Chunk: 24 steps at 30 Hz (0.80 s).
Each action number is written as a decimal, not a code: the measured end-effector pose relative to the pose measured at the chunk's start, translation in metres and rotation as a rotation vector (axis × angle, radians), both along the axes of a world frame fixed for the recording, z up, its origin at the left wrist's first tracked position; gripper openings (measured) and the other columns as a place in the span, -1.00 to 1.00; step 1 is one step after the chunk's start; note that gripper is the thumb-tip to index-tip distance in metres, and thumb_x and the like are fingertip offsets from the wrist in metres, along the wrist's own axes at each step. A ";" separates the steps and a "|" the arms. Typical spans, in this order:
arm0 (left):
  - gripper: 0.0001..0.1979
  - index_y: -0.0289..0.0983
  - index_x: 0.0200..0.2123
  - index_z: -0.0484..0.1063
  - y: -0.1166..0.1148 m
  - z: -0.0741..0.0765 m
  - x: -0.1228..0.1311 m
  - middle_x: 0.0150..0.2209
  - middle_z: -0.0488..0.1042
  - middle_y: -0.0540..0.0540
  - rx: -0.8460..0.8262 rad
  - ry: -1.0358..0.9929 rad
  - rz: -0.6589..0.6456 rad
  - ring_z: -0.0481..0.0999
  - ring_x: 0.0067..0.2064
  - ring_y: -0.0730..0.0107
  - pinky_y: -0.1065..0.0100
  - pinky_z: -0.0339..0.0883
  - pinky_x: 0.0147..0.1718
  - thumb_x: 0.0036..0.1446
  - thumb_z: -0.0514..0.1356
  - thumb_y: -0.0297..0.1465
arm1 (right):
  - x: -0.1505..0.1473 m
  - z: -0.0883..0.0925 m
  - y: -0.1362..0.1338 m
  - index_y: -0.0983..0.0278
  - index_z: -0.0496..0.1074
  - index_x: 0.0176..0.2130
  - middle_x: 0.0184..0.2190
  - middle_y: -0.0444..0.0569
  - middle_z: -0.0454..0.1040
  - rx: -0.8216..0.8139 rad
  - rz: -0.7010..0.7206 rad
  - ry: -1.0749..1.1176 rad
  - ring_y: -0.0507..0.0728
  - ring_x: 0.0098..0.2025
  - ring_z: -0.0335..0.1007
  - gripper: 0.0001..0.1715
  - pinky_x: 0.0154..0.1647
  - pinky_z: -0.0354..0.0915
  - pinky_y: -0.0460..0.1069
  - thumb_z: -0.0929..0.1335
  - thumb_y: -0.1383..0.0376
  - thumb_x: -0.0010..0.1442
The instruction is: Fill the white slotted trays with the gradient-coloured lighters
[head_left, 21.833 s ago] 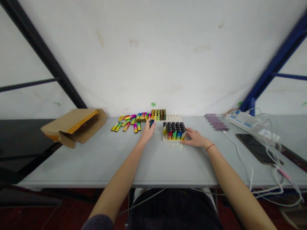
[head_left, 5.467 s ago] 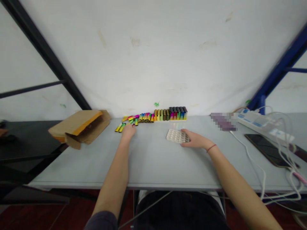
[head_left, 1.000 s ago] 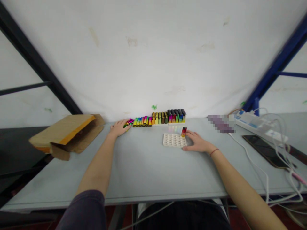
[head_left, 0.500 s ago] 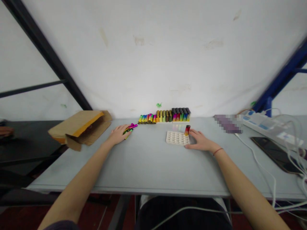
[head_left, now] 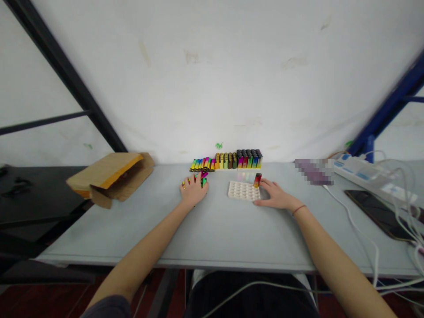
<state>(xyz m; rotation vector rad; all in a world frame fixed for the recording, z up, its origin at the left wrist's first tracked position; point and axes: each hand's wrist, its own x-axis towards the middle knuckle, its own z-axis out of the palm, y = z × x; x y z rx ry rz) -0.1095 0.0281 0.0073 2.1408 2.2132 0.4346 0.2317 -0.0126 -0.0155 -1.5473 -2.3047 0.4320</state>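
From here I see the grey surface [head_left: 215,234]; on it, the left hand [head_left: 193,193], fingers spread apart, and the right hand [head_left: 276,195], clasping the right end of a white tray [head_left: 243,191]. I make out loose lighters [head_left: 204,175] under the left hand and one red lighter [head_left: 257,180] upright in the tray's far right corner.

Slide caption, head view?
Left hand over loose multicoloured lighters; right hand at white rectangular tray holding one upright red-yellow lighter.
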 end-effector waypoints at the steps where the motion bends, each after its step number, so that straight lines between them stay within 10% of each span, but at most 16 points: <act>1: -0.37 -0.15 0.34 0.18 0.002 -0.001 0.005 0.35 0.19 -0.28 0.002 -0.006 -0.005 0.13 0.33 -0.22 -0.22 0.06 0.19 0.25 -0.05 -0.09 | 0.000 0.000 0.000 0.14 0.19 0.33 0.33 0.16 0.20 0.001 -0.003 -0.001 0.46 0.36 0.06 0.03 0.39 -0.15 0.39 0.39 -0.24 0.03; 9: -0.28 -0.39 0.35 0.12 0.017 0.003 0.007 0.33 0.16 -0.45 0.120 -0.114 -0.037 0.15 0.34 -0.11 -0.01 0.02 0.28 0.27 -0.04 -0.06 | -0.002 0.001 0.000 0.15 0.20 0.32 0.32 0.16 0.20 -0.002 -0.012 -0.023 0.46 0.36 0.06 0.02 0.40 -0.14 0.36 0.40 -0.23 0.04; 17: -0.19 -0.09 0.37 0.13 0.013 0.007 -0.064 0.43 -0.01 -0.25 -0.154 0.056 -0.575 -0.09 0.44 -0.17 -0.21 -0.11 0.30 0.15 0.06 0.15 | 0.000 -0.001 0.002 0.16 0.16 0.34 0.31 0.17 0.21 0.020 -0.004 -0.052 0.46 0.34 0.10 0.01 0.38 -0.10 0.36 0.37 -0.22 0.07; 24: -0.23 -0.14 0.33 0.21 0.009 -0.003 -0.054 0.39 0.11 -0.25 0.005 0.060 -0.568 0.00 0.41 -0.11 -0.18 -0.10 0.31 0.15 0.12 0.10 | 0.001 -0.002 0.001 0.14 0.14 0.35 0.31 0.16 0.21 0.030 0.002 -0.049 0.47 0.34 0.10 0.02 0.37 -0.11 0.36 0.38 -0.22 0.08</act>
